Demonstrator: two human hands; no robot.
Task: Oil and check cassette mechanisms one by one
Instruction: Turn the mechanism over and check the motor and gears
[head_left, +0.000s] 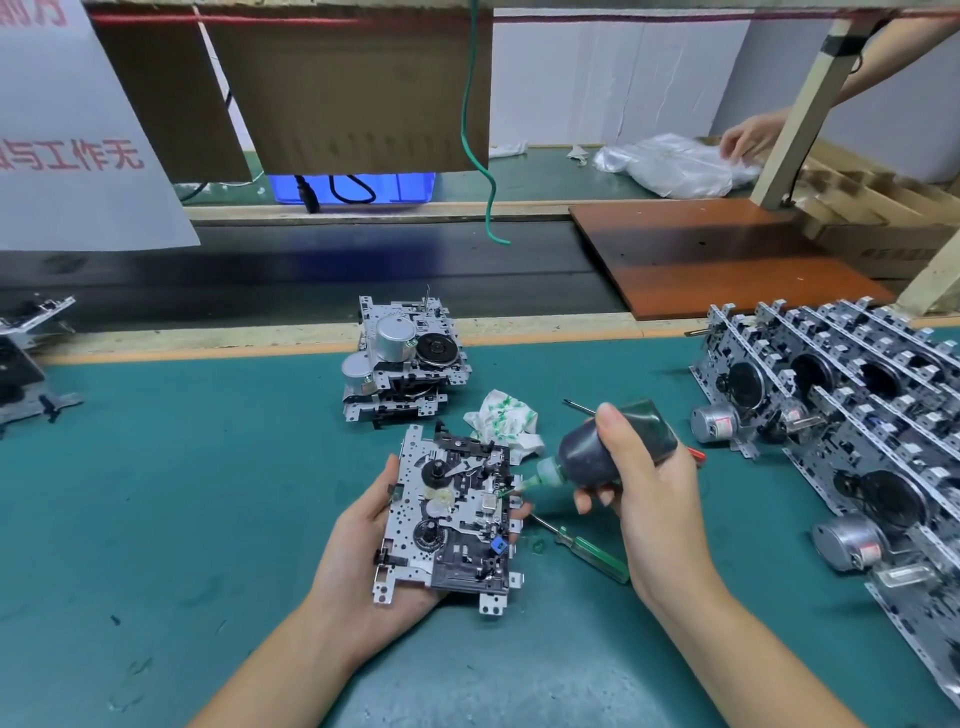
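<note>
My left hand (358, 551) holds a cassette mechanism (449, 519) from underneath, its gear side facing up above the green mat. My right hand (649, 499) grips a dark oil bottle (608, 447), tilted so that its green nozzle (524, 483) touches the right edge of the mechanism. A short stack of mechanisms (402, 364) sits further back on the mat. Several more mechanisms (841, 415) lie in rows on the right.
A green-handled screwdriver (587, 551) lies on the mat under my right hand. A crumpled white and green rag (506, 421) lies behind the held mechanism. A dark conveyor belt (311, 275) runs behind the mat. Another person's hand (753, 135) touches a plastic bag at the far right.
</note>
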